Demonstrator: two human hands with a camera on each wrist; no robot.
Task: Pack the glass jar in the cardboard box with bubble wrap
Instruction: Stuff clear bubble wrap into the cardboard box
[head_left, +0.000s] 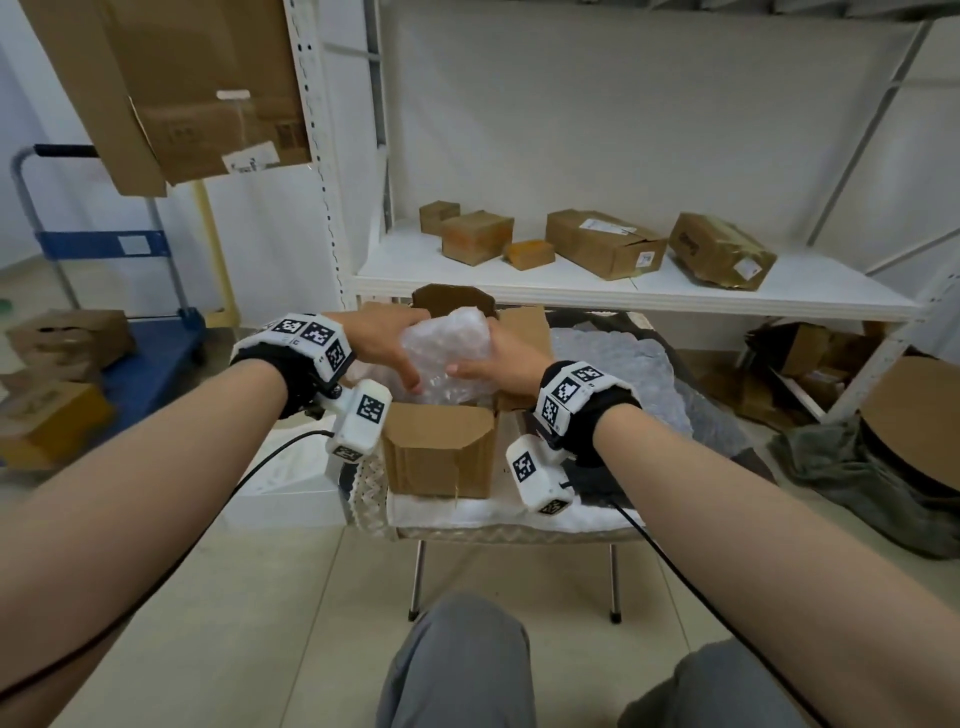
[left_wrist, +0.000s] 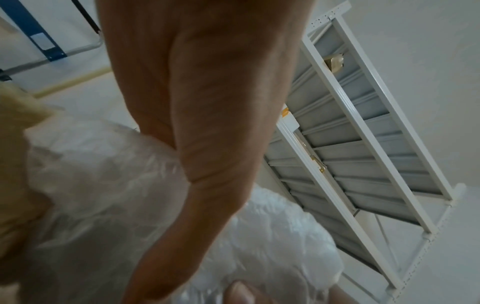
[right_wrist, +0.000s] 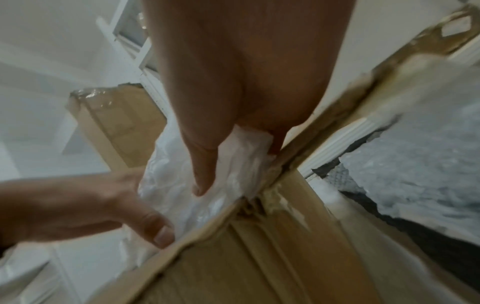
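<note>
Over the open box (head_left: 439, 452) on the stool, both hands, left hand (head_left: 382, 345) and right hand (head_left: 506, 358), clasp the squishy wrapped bundle (head_left: 447, 348), probably slippery with fragile glass inside, so hold its sides.

A crumpled bundle of clear bubble wrap (head_left: 445, 353) stands partly inside the open brown cardboard box (head_left: 439, 452), rising above its rim; the box flaps stand up. No jar shows through the wrap.

You're getting soft, even, shadowless indoor light in the head view, with wide-angle bending stretching the edges. Both wrist views are running dimmer, smeared with blur, close skin sitting out of focus.
</note>
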